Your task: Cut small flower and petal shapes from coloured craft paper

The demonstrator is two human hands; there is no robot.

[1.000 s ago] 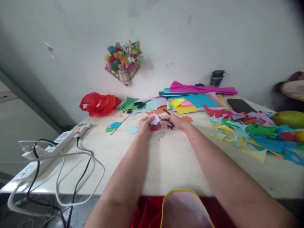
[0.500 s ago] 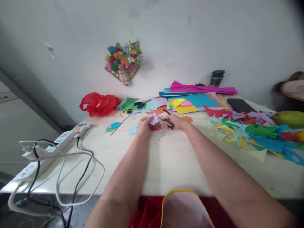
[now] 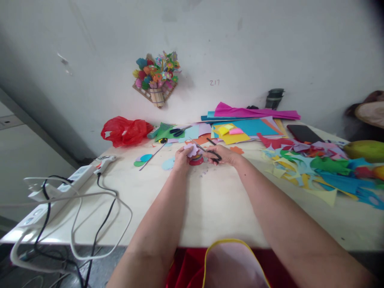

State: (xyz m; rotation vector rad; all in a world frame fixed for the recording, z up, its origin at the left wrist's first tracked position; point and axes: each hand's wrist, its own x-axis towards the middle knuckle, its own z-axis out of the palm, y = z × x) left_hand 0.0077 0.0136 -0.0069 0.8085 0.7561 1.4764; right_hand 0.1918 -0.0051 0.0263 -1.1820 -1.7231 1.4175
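Observation:
A pale purple paper flower (image 3: 192, 150) with a scalloped edge is pinched in my left hand (image 3: 181, 159). My right hand (image 3: 223, 155) grips black-handled scissors (image 3: 214, 156), their blades pointing up and left beside the flower's right edge. Under the hands lies a red round piece (image 3: 196, 162) with other coloured rounds partly over it. Tiny paper scraps (image 3: 205, 172) are scattered just in front. To the left rests a light blue paper circle (image 3: 168, 163), and an orange paper flower (image 3: 237, 150) lies right of my right hand.
Stacked coloured paper (image 3: 258, 127) and a second pair of scissors (image 3: 177, 131) lie toward the wall. Cut scraps (image 3: 309, 168) cover the right side, near a dark phone-like slab (image 3: 306, 133). A red plastic bag (image 3: 126, 132) and a power strip (image 3: 60, 196) with loose cables are on the left.
The purple flower has turned and shifted slightly left, away from the scissor blades. My right hand with the scissors has barely moved.

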